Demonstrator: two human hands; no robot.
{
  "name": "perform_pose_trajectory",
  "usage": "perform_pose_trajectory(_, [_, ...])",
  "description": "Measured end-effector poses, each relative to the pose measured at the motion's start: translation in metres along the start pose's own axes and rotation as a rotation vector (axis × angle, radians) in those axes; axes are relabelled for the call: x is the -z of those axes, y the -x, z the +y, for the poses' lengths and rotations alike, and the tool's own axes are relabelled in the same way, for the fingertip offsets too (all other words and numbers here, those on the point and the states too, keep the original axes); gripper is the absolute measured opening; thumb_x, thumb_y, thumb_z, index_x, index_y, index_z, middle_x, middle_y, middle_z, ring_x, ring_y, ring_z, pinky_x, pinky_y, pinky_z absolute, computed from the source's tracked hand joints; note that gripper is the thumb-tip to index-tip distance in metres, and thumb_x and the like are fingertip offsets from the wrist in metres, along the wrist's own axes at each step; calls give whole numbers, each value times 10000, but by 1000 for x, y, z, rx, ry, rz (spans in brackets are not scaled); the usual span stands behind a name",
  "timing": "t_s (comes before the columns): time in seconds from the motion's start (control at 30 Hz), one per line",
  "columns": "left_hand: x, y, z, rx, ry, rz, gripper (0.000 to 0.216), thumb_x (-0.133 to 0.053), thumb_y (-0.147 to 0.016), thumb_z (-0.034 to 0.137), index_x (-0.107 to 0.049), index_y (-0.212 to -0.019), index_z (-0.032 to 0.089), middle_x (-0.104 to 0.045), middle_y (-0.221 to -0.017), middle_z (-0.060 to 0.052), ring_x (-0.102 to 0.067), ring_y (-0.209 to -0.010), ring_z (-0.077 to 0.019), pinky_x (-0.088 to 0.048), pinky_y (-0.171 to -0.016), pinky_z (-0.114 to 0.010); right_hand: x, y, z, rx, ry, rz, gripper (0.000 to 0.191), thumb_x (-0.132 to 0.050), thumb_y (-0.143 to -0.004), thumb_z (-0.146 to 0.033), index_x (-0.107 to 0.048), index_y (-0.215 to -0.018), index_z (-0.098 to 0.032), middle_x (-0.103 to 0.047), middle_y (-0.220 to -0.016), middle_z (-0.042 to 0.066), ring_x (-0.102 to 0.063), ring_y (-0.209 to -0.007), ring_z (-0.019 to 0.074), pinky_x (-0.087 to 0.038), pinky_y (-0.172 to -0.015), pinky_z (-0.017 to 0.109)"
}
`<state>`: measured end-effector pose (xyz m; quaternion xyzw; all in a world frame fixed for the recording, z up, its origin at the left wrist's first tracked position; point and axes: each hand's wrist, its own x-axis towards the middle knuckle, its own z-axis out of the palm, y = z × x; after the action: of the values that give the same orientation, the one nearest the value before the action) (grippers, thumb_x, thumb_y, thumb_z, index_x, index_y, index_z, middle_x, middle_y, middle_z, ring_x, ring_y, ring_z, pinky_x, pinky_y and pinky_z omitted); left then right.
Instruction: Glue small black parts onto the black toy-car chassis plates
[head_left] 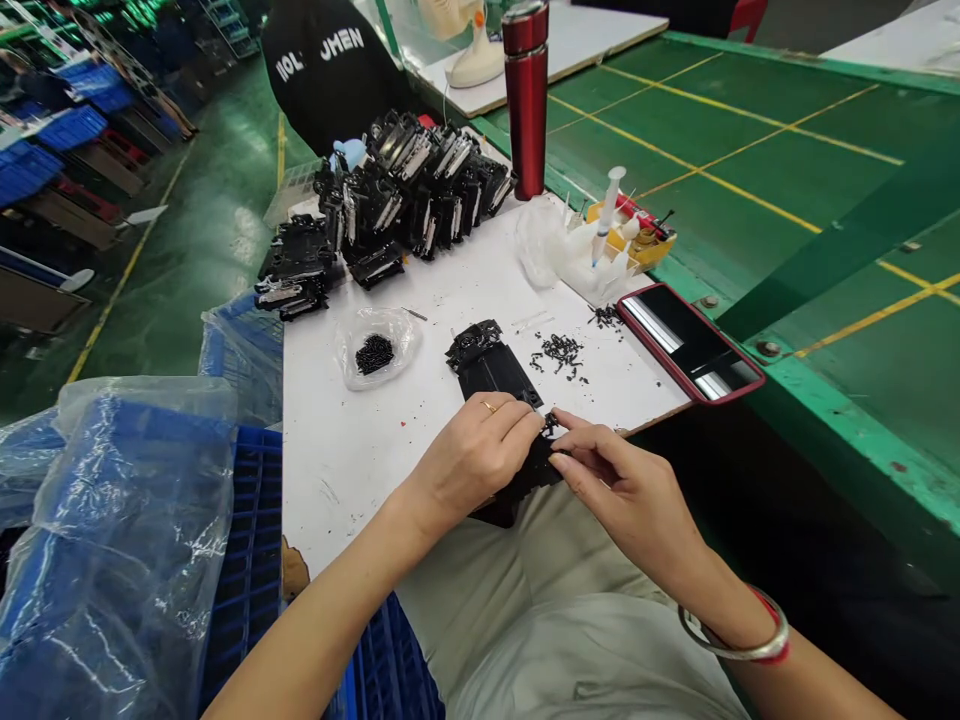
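A long black plastic assembly lies at the front of the white table, its near end jutting over the edge above my lap. My left hand is closed over its near part, with the fingertips curled out of sight. From the right, my right hand meets the same part, thumb and fingers pinched at a small black piece that is too small to name. Small loose black parts are scattered just beyond my right hand. A clear plastic bag holds more tiny black pieces to the left.
Stacked black assemblies fill the table's back left. A red flask, a yellow box with a syringe, and a phone line the right side. Blue crates stand at left; a green metal frame runs along the right.
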<state>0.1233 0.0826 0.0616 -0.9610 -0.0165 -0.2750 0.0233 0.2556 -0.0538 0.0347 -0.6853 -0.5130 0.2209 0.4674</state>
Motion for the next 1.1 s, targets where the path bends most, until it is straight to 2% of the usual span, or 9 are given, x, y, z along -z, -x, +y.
perform_pose_trajectory(0.1, [0, 0, -1, -11, -10, 1, 141, -434, -931, 57, -566, -960, 100, -681, -846, -80, -630, -831, -175, -535, -751, -305, 0, 0, 0, -5, -2, -6, 120, -553, -907, -298, -636, -924, -214, -721, -977, 80, -691, -980, 234, -511, -545, 210])
perform_pose_trajectory(0.17, [-1, 1, -2, -24, -13, 8, 143, -431, -931, 55, -563, -958, 105, -681, -844, -75, -631, -829, -171, -538, -749, -299, 1, -1, 0, -4, -2, -6, 117, -555, -905, -300, -631, -921, -213, -720, -981, 77, -707, -860, 201, -503, -514, 207])
perform_pose_trajectory(0.23, [-1, 3, -4, -41, -7, 19, 140, -436, -932, 61, -565, -955, 112, -682, -848, -68, -630, -828, -164, -543, -754, -293, 1, -1, -1, 7, -7, -3, 103, -554, -902, -290, -621, -918, -213, -719, -1011, 68, -688, -723, 149, -539, -561, 219])
perform_pose_trajectory(0.3, [-2, 5, -6, -52, 15, 26, 134, -449, -929, 67, -570, -963, 112, -683, -858, -65, -629, -839, -162, -548, -769, -292, 1, -1, -1, 15, -26, -5, 87, -552, -899, -276, -611, -912, -212, -716, -1043, 64, -671, -687, 125, -578, -661, 242])
perform_pose_trajectory(0.4, [-4, 9, -9, -57, 59, 30, 137, -472, -914, 57, -576, -995, 94, -682, -872, -73, -623, -864, -169, -553, -786, -297, 1, -2, -2, 8, -56, -17, 77, -551, -899, -263, -605, -915, -211, -712, -1061, 68, -688, -785, 145, -586, -797, 278])
perform_pose_trajectory(0.5, [-6, 11, -11, -71, 86, 45, 142, -502, -896, 48, -580, -1012, 71, -679, -887, -89, -615, -876, -179, -554, -794, -302, 2, -2, -1, -1, -64, -21, 74, -556, -896, -264, -605, -918, -212, -717, -1015, 61, -693, -872, 168, -574, -866, 305])
perform_pose_trajectory(0.8, [-12, 13, -14, -141, 92, 93, 143, -508, -889, 49, -569, -1017, 60, -670, -870, -94, -629, -839, -179, -559, -769, -313, 4, -1, 0, 1, -91, -56, 67, -572, -890, -262, -607, -924, -216, -665, -742, 2, -687, -942, 188, -550, -921, 326])
perform_pose_trajectory(1.1, [-15, 14, -15, -180, 103, 135, 155, -568, -840, 22, -579, -995, 34, -688, -817, -122, -628, -776, -184, -564, -723, -317, 6, -1, 2, 15, -122, -76, 42, -590, -890, -252, -611, -912, -223, -616, -684, -24, -676, -1028, 206, -532, -949, 313])
